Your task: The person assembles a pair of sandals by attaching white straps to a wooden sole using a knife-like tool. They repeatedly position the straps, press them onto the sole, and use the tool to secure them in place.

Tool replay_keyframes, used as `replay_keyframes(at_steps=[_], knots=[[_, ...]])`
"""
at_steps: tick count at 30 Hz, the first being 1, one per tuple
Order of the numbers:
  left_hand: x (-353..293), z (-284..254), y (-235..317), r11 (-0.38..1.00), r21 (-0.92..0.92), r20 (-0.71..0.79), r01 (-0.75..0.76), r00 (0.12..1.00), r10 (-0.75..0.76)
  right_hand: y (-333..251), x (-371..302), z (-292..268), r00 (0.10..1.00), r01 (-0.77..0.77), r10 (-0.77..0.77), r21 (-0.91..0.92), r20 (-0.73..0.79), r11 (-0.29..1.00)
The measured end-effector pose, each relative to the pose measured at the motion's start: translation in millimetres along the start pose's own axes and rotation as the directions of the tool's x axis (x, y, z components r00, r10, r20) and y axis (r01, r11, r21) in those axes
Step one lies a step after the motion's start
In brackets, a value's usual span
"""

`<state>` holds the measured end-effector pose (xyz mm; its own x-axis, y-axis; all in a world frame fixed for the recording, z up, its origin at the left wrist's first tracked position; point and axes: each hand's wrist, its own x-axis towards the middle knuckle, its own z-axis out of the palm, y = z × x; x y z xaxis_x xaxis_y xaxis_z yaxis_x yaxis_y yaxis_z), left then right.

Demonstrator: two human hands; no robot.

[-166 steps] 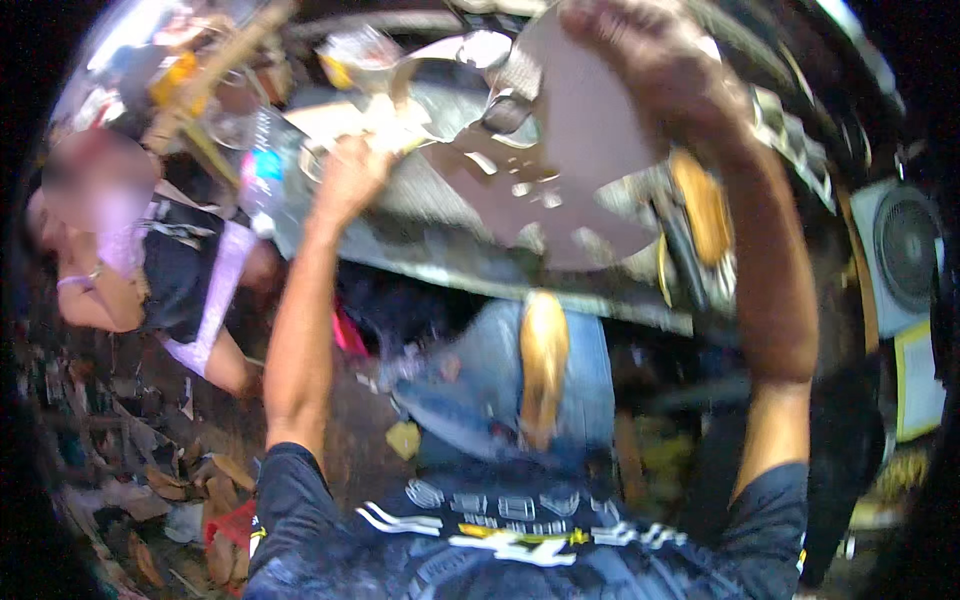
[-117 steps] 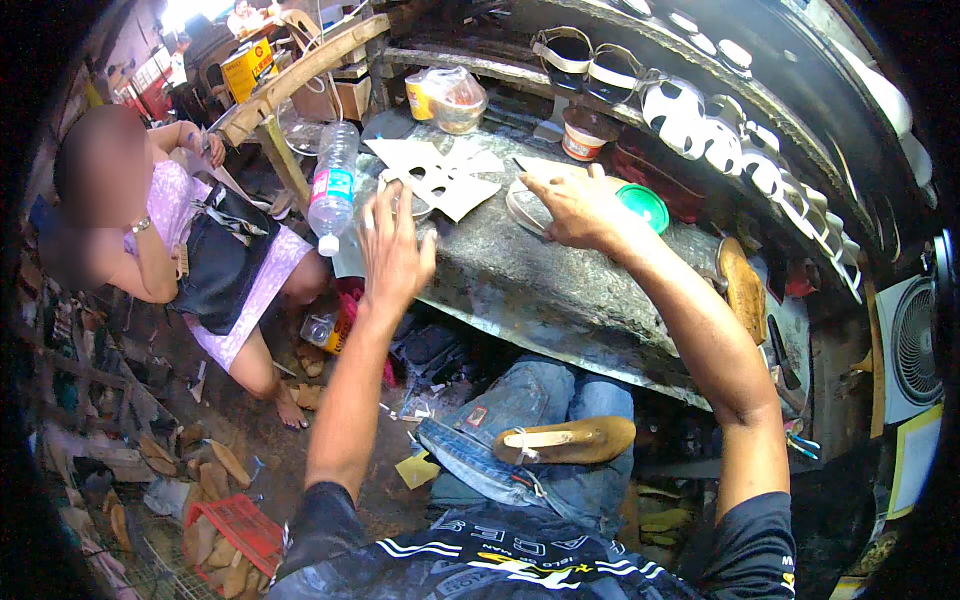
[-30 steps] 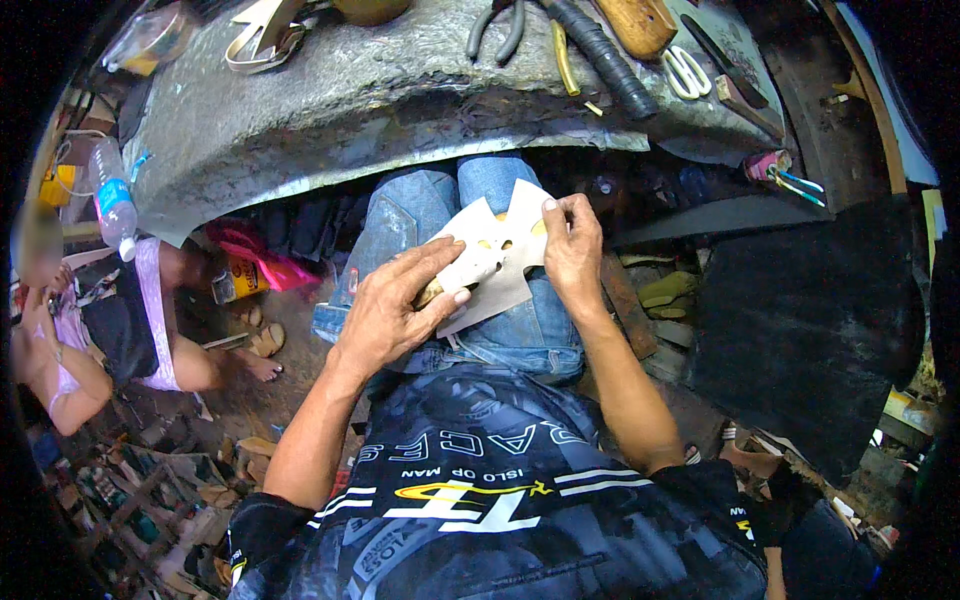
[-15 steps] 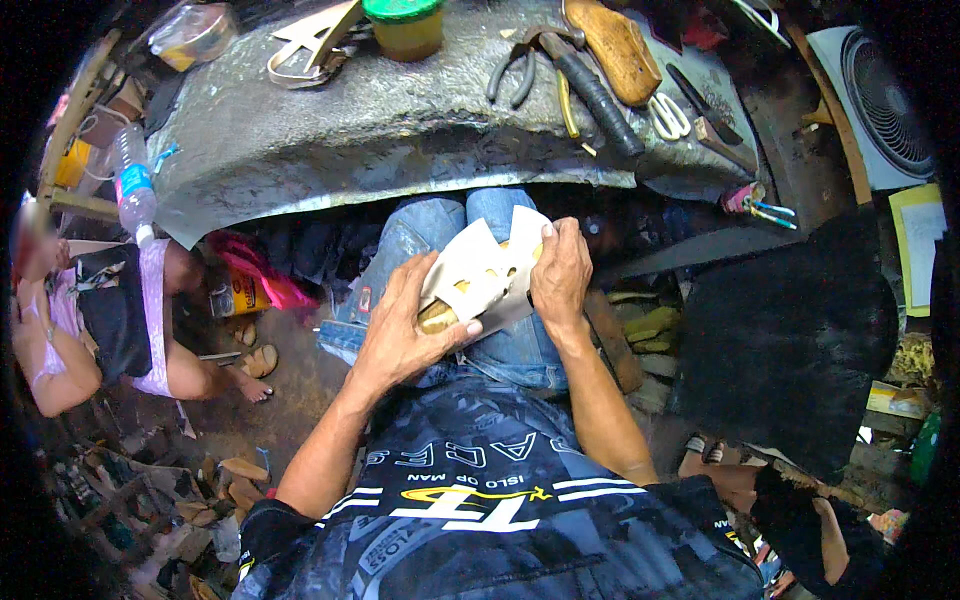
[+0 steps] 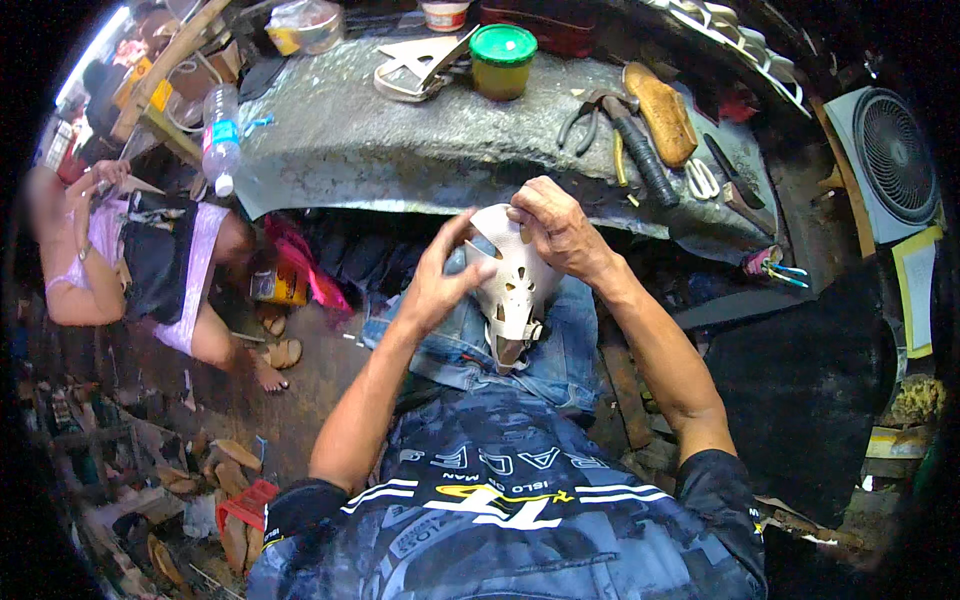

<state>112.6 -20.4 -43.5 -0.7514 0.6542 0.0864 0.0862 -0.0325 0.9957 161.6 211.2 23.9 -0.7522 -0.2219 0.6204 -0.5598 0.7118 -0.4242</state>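
A white shoe upper [image 5: 515, 290] with cut-out holes and a small buckled strap rests above my lap, its narrow end toward me. It appears to sit over a shoe last, mostly hidden beneath it. My left hand [image 5: 435, 280] grips its left side, thumb on the surface and fingers along the edge. At the far right edge, my right hand [image 5: 560, 230] is closed with fingertips pinching the white material. Beyond my hands, pincers [image 5: 577, 128] and a hammer [image 5: 648, 160] with a black-wrapped handle lie on the bench.
The worn grey bench [image 5: 400, 140] spans the far side. It bears a green-lidded tub [image 5: 502, 75], white cut pieces [image 5: 425, 65], a brown shoe last [image 5: 660, 115] and a knife [image 5: 722, 158]. A plastic bottle [image 5: 221, 140] stands left, near a seated person [image 5: 85, 270]; a fan [image 5: 892, 155] is right.
The shoe upper has turned from lying crosswise to pointing its narrow end at me. My right hand has moved to its far edge, and my left hand has shifted its hold. My view has swung left.
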Motion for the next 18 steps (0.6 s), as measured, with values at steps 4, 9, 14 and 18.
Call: replay_keyframes(at_steps=[4, 9, 14, 18], knots=[[43, -2, -6, 0.990, -0.118, 0.147, 0.081, 0.987, -0.063, 17, -11, 16, 0.993, -0.113, 0.111, 0.038, 0.036, 0.993], [62, -1, -1, 0.994, -0.046, 0.222, 0.097, 0.971, -0.084, 38, -24, 0, 0.829, -0.535, 0.547, 0.454, 0.116, 0.713], [61, -5, 3, 0.990, -0.006, 0.174, 0.138, 0.975, -0.135, 28, -51, -9, 0.688, -0.630, 0.713, 0.597, 0.134, 0.496], [63, -5, 8, 0.999, -0.025, 0.193, 0.033, 0.981, -0.028, 18, -60, -1, 0.734, -0.590, 0.671, 0.591, 0.108, 0.550]])
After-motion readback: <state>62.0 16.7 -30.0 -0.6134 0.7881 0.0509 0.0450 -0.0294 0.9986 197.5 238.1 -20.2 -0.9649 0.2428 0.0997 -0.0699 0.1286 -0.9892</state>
